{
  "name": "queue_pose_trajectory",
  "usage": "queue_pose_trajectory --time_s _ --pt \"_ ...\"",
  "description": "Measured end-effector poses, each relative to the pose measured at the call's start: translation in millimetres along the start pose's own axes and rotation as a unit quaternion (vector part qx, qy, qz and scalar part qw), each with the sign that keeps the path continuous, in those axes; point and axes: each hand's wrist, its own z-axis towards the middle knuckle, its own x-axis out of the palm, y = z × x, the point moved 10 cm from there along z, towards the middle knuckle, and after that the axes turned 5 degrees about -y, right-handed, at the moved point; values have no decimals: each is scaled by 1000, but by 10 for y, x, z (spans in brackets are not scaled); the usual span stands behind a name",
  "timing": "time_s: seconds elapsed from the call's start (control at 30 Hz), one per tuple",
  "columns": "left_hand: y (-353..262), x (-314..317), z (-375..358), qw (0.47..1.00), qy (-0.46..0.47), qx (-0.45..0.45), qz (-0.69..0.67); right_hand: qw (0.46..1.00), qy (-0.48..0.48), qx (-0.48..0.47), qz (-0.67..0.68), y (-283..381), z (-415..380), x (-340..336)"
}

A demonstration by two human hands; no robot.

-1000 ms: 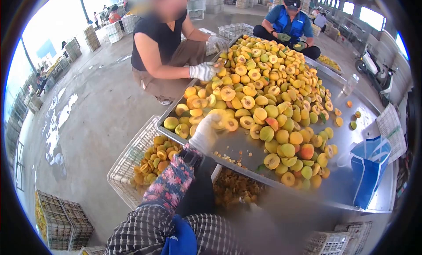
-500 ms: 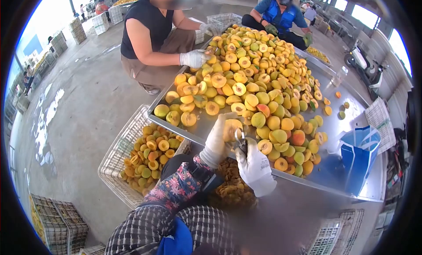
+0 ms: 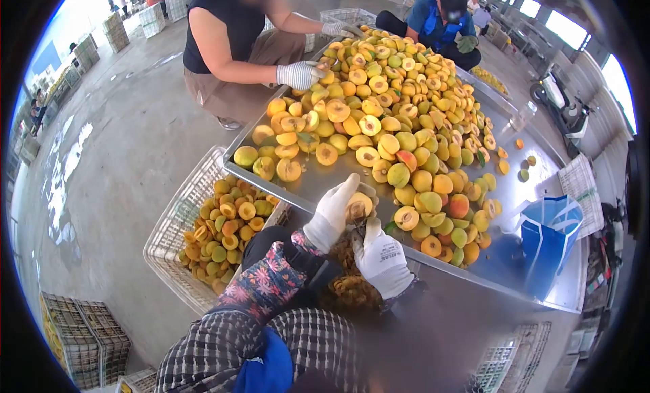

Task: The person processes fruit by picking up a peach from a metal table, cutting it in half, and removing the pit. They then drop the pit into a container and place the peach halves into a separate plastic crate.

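Observation:
My left hand point(image 3: 332, 213), in a white glove, holds a yellow peach half point(image 3: 359, 205) with its cut face toward me, over the near edge of the metal table point(image 3: 308, 178). My right hand point(image 3: 384, 263), gloved as well, is closed on a small pitting tool point(image 3: 357, 233) with a dark handle. Its tip is at the lower edge of the peach half, partly hidden by fingers and fruit. Just beyond my hands lies a big heap of halved peaches point(image 3: 413, 146). Brown scraps point(image 3: 352, 291) lie below my hands.
A white crate point(image 3: 162, 241) of peach halves stands at my left. On the table's right are a blue bag point(image 3: 552, 227) and a clear bottle point(image 3: 523, 115). Two co-workers, one with striped gloves point(image 3: 300, 75), sit across the heap. Stacked crates point(image 3: 84, 342) stand lower left.
The tool's bright loop tip, visible before beside the peach half, is now down at the fruit's lower edge. My right hand has turned and moved slightly left; the view has shifted a little.

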Motion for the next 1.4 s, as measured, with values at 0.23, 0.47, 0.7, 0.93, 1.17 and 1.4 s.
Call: queue_pose_trajectory --time_s 0.23,0.47,0.7,0.93,1.17,1.4 --pt "-102 109 -39 990 -49 98 -83 983 16 70 171 -269 -23 24" --pt "46 64 47 999 8 -23 37 990 96 30 102 -221 -64 58" --pt "29 207 42 996 85 -28 18 727 167 339 573 -238 -364 456" --pt "156 280 -46 993 57 -58 -90 483 178 390 764 -34 -541 516" --pt "477 398 -19 988 130 -38 73 312 204 343 862 -65 -823 415" --pt "818 -1 42 986 -29 -25 164 494 205 405 742 -355 -1456 326"
